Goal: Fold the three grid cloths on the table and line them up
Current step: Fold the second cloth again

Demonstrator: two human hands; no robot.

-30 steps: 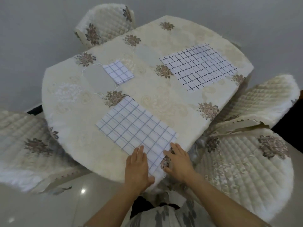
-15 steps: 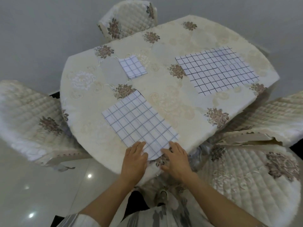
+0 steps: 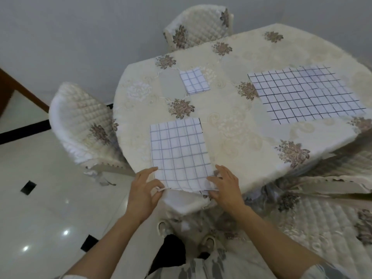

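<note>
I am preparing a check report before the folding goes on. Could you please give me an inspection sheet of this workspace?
Surface: table under a cream floral tablecloth.
Job's things: near cloth, a folded rectangle at the near edge; small cloth, folded, farther back; large cloth, spread flat at far right.
Clutter: nothing seen.
Fingers: left hand pinches the near cloth's left corner; right hand is at its right corner, grip unclear.
Cables: nothing seen.
Surroundings: quilted chairs around the table; glossy tiled floor.
</note>
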